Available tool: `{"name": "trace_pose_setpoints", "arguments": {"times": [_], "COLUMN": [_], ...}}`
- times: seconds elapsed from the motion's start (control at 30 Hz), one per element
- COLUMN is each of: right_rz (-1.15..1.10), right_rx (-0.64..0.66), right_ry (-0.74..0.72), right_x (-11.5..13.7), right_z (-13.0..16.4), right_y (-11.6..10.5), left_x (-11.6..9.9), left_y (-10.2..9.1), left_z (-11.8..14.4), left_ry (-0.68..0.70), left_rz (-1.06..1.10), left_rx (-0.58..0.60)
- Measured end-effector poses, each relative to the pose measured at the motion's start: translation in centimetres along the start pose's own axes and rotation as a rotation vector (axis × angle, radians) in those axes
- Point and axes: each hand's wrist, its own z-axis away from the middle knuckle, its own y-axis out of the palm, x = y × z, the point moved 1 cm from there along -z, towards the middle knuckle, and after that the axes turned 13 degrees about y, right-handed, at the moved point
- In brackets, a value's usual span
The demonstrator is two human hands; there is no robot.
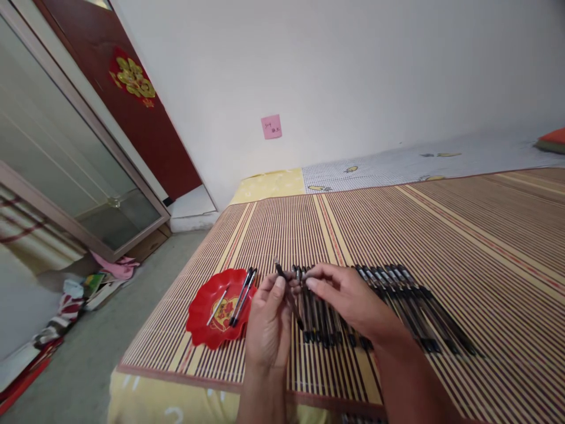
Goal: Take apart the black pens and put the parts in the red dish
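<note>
My left hand is closed around a dark pen that slants between thumb and fingers, its tip end pointing up and away. Close by on the right, my right hand has thumb and forefinger pinched together; whatever lies between them is too small to make out. Beneath and beyond both hands runs a long row of black-capped clear pens laid side by side, partly covered by the right hand and forearm. To the left, a red scalloped plate holds a couple of pens and a thin white stick.
A striped bamboo mat covers the bed. A pink note is stuck on the white wall. Left of the bed, clothes and other items lie on the floor beside a glass sliding door.
</note>
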Motion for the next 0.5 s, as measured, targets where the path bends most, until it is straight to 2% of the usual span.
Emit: {"name": "trace_pose_setpoints", "arguments": {"times": [0.1,0.2,0.33,0.5], "right_rz": [0.146,0.170,0.112,0.049], "right_rx": [0.147,0.260,0.312,0.295], "right_ry": [0.057,0.040,0.039,0.072], "right_x": [-0.2,-0.5,-0.7,-0.4], "right_z": [0.2,0.3,0.2,0.1], "right_y": [0.9,1.8,2.4,2.1], "left_x": [-0.4,-0.7,-0.5,0.4], "left_y": [-0.1,0.1,0.0,-0.5], "left_z": [-0.2,-0.1,0.0,0.2], "left_ry": [0.055,0.090,0.105,0.053], "left_rz": [0.009,0.006,-0.072,-0.219], "left_rx": [-0.043,-0.027,0.040,0.145]}}
